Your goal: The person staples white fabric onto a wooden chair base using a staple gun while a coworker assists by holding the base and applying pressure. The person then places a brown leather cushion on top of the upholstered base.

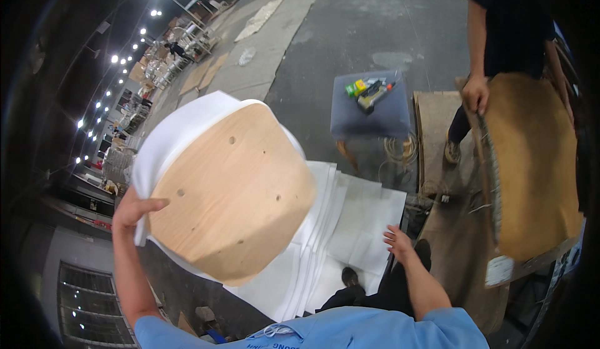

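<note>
A pale plywood seat board (231,193) with several drilled holes fills the middle left, backed by a white padding sheet (178,124) that sticks out past its upper and left edges. My left hand (134,210) grips both at the left edge, thumb on the wood and fingers hidden behind. A stack of white sheets (356,221) lies below and to the right, partly covered by the board; I cannot tell whether the board touches it. My right hand (398,243) is empty, fingers apart, near the right edge of the stack.
A grey padded stool (369,114) ahead carries tools and a small green-yellow box (356,88). Coiled hose (400,149) hangs by it. At right, another person's hand (476,94) rests at a tan-topped panel (531,168). Stacked metal frames (165,68) line the far left.
</note>
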A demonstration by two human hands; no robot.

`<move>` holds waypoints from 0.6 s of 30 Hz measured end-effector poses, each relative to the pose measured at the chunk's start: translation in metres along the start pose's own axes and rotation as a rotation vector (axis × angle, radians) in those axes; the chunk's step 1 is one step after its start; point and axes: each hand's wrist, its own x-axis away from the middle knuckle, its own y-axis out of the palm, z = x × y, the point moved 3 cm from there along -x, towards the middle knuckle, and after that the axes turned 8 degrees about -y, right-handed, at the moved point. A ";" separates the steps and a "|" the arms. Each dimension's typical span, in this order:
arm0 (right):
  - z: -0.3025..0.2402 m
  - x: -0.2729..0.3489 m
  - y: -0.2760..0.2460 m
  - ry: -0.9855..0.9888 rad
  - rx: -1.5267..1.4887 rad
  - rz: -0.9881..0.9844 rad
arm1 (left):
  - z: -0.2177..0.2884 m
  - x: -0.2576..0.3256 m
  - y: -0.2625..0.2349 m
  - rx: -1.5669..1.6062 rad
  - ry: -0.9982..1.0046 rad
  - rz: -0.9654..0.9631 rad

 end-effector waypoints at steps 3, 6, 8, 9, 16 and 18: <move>-0.050 -0.009 0.053 -0.026 -0.198 -0.213 | 0.056 0.077 -0.037 0.225 0.002 0.065; -0.109 0.005 0.088 -0.132 -0.582 -0.473 | 0.086 0.115 -0.061 0.322 0.065 0.144; -0.127 0.031 0.082 -0.047 -0.632 -0.525 | 0.078 0.129 -0.068 0.405 -0.074 0.221; -0.135 0.047 0.076 -0.008 -0.633 -0.554 | 0.075 0.131 -0.067 0.404 -0.075 0.140; -0.210 0.146 0.014 0.113 -0.558 -0.842 | 0.016 0.144 0.007 0.416 -0.262 -0.055; -0.245 0.175 -0.013 0.128 -0.505 -0.955 | -0.002 0.149 0.037 0.477 -0.326 -0.083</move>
